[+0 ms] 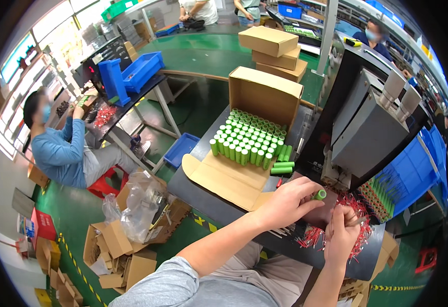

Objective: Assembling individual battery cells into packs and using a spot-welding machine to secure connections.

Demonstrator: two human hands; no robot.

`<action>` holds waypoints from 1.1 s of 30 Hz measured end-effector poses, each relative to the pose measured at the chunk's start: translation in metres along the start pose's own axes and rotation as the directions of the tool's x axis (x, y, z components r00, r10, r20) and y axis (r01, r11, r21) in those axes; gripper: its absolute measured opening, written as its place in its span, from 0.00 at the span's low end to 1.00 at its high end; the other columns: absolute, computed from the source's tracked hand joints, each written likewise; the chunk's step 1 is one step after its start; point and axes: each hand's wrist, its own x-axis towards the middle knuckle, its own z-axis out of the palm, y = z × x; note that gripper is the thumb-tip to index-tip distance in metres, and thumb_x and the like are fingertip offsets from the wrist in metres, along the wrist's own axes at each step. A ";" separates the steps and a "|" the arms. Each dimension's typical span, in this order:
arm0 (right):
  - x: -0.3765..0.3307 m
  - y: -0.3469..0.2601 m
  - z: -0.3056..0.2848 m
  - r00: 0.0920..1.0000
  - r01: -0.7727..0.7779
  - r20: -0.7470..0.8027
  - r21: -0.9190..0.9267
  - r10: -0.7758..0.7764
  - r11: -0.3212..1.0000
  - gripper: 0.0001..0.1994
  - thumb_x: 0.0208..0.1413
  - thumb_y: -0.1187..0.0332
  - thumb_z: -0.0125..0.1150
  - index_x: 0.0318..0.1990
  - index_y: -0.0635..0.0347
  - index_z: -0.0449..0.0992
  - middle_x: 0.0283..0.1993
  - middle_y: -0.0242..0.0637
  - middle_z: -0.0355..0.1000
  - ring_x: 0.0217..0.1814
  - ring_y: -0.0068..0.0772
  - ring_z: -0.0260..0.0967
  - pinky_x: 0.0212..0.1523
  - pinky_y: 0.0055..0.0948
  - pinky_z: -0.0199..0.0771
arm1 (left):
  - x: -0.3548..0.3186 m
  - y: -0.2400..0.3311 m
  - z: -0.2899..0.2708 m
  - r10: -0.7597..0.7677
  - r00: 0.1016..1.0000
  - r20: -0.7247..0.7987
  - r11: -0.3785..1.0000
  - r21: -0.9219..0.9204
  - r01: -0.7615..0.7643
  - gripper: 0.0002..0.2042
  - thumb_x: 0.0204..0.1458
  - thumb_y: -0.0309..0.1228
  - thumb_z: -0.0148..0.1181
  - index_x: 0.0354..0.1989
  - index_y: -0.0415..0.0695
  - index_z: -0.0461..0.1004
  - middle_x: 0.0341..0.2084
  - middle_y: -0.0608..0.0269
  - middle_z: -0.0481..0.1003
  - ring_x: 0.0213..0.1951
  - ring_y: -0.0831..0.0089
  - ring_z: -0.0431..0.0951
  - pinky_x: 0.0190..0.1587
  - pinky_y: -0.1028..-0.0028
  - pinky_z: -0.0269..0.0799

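Note:
My left hand (299,200) is closed on a green cylindrical battery cell (319,195), held in front of the grey spot-welding machine (370,125). Close by on the right, my right hand (342,227) pinches something small and thin that I cannot make out. Around and under it spreads a pile of short red and white wires (313,237). An opened cardboard box (267,92) to the left holds rows of upright green cells (247,135). A few loose cells (283,168) lie on their sides between that box and my left hand.
Blue bins (413,179) and a block of cells with wires (380,197) stand at the right. Stacked cartons (275,48) rise behind the box. A person in blue (63,148) sits at another bench, left. Scrap cardboard (124,245) fills a carton on the floor.

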 end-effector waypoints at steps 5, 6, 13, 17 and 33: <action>0.016 -0.012 0.014 0.992 -0.120 0.029 0.047 0.119 0.992 0.07 0.69 0.69 0.62 0.38 0.61 0.77 0.25 0.22 0.68 0.16 0.07 0.50 0.16 0.17 0.45 | 0.004 -0.009 0.002 0.106 0.994 -0.010 0.994 0.043 -0.105 0.12 0.57 0.26 0.69 0.48 0.40 0.80 0.37 0.56 0.76 0.34 0.65 0.78 0.38 0.68 0.76; 0.018 -0.015 0.016 0.991 -0.132 0.030 0.049 0.130 0.990 0.06 0.69 0.69 0.62 0.38 0.59 0.77 0.24 0.20 0.66 0.16 0.06 0.48 0.16 0.17 0.43 | 0.005 -0.008 0.003 0.084 0.996 -0.015 0.996 0.034 -0.083 0.12 0.57 0.26 0.69 0.49 0.39 0.80 0.37 0.56 0.77 0.34 0.66 0.78 0.38 0.69 0.76; 0.028 -0.016 0.030 0.981 -0.176 0.089 0.014 0.174 0.984 0.05 0.67 0.69 0.64 0.40 0.60 0.77 0.26 0.20 0.67 0.16 0.06 0.49 0.17 0.16 0.42 | 0.005 -0.005 -0.004 -0.042 0.999 0.022 0.999 0.010 0.042 0.12 0.58 0.24 0.68 0.50 0.38 0.79 0.40 0.58 0.77 0.34 0.70 0.78 0.37 0.73 0.75; 0.028 -0.018 0.028 0.981 -0.177 0.084 0.015 0.175 0.984 0.05 0.67 0.68 0.65 0.40 0.60 0.78 0.25 0.20 0.67 0.16 0.06 0.49 0.17 0.16 0.42 | 0.005 -0.004 -0.002 -0.018 0.999 0.034 0.999 0.043 0.016 0.14 0.59 0.29 0.68 0.52 0.40 0.79 0.40 0.58 0.77 0.31 0.67 0.78 0.37 0.70 0.76; 0.037 -0.011 0.025 0.978 -0.183 0.115 0.070 0.175 0.981 0.07 0.67 0.67 0.65 0.36 0.57 0.76 0.23 0.18 0.64 0.16 0.06 0.49 0.16 0.16 0.42 | 0.007 0.000 0.003 -0.044 0.999 -0.011 0.998 0.053 0.044 0.14 0.58 0.28 0.69 0.51 0.37 0.79 0.36 0.58 0.76 0.32 0.67 0.78 0.37 0.70 0.75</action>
